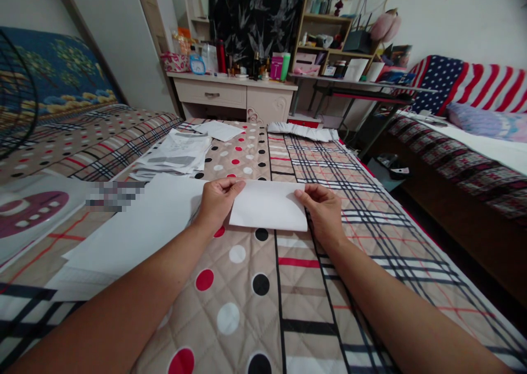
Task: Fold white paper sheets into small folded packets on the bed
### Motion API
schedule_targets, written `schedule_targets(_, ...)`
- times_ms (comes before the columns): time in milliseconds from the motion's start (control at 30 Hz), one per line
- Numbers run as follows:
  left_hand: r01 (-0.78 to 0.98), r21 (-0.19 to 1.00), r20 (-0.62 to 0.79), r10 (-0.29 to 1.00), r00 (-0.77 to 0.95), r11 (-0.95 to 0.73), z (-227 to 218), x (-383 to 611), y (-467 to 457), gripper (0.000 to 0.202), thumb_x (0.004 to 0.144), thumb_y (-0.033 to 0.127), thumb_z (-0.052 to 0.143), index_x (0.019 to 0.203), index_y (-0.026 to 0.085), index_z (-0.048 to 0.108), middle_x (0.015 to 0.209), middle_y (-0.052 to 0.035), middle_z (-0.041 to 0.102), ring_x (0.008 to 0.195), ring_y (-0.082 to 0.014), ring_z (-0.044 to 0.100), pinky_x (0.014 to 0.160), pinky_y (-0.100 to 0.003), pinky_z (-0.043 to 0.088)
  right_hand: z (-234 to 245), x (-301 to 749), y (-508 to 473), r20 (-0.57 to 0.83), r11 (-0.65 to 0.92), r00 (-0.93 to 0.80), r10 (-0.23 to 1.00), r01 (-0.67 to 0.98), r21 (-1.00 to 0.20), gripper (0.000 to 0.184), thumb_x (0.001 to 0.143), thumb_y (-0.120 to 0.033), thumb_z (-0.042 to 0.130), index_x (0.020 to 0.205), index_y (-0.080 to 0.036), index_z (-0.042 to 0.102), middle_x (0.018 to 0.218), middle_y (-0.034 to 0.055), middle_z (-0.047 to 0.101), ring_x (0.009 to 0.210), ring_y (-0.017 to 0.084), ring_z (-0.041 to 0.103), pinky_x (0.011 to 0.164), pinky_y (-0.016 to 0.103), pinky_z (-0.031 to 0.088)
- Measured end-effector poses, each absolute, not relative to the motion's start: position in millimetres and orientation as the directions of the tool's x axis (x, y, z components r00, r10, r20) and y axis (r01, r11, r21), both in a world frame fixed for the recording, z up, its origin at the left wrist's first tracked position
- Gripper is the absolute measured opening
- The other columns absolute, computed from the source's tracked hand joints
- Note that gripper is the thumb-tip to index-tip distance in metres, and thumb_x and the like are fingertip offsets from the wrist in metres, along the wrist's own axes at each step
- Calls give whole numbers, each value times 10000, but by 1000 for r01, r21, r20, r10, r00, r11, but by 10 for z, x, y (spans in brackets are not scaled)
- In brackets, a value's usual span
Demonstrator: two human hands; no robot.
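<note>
"Holding something, are we?"

"Yes, a folded white paper (267, 205). Our left hand (216, 198) pinches its upper left corner, thumb on top and fingers curled. Our right hand (323, 209) pinches the right edge in the same way. Both hands are closed on it."

"Where does the paper sit?"

"Straight ahead, between our hands and low over the quilt (263, 308). It is above the seam where the dotted panel meets the plaid one. We cannot tell whether its near edge touches the cloth."

"What lies closest to us?"

"Just beside our left hand, large white sheets (140, 231) spread flat across the quilt, reaching towards our left arm. Beyond them, farther up the bed, a loose pile (177, 154) of printed papers lies fanned out. One more white sheet (218, 129) lies behind that pile. A pale strip of cloth (302, 131) lies along the far edge of the bed."

"And past the bed?"

"A cream dresser (234, 94) stands against the far wall, crowded with bottles. A desk (354, 85) with shelves stands to its right. Well apart on our right is a second bed (453, 165), with a stars-and-stripes cloth (473, 83) draped at its head."
</note>
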State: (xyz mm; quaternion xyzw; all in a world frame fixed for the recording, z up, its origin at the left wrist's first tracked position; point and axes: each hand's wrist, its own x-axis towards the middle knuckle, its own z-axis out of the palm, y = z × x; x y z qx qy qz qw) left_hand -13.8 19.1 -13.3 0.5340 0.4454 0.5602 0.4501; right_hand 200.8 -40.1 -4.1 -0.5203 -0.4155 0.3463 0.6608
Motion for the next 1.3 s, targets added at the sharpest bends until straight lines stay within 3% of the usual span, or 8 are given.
schedule_targets(133,-33,977,210,977,-18,-211,-120,-134,182,275,683,398,761,780,140,752,663,2,671,568,-110,545,509,-200,404,-50,2010,-393,187,227,419,888,-48,-973,279,593,-362,840,732,-191,669,703,-3,655,609,128,548,549,252,448)
schedule_targets(433,12,974,227,974,-6,-227,-145,-132,185,301,690,431,751,762,138,743,650,1,667,565,-121,551,511,-213,401,-49,2015,-392,267,257,449,853,84,-963,254,642,-401,799,686,-192,662,665,-2,636,603,134,526,548,257,420)
schedule_targets(700,19,944,328,944,-13,-328,-96,-102,175,189,698,295,753,825,155,742,812,-36,741,717,-142,652,662,-222,497,-75,2051,-400,351,316,455,818,155,-936,188,684,-350,790,692,-197,682,666,-10,635,619,129,522,560,250,399)
schedule_targets(933,-60,952,303,952,30,-301,-35,-104,130,420,687,260,759,1077,135,663,704,0,673,621,-110,612,581,-201,458,-72,2059,-399,358,310,456,815,180,-934,180,689,-350,786,700,-197,692,673,-2,646,625,137,527,564,257,403)
schedule_targets(1300,-12,970,242,968,60,-242,-41,-139,142,453,681,248,745,1107,133,641,721,-11,695,619,-128,632,565,-209,466,-116,2078,-366,326,228,417,849,267,-936,255,701,-400,740,701,-159,656,649,-5,616,580,118,506,533,237,382)
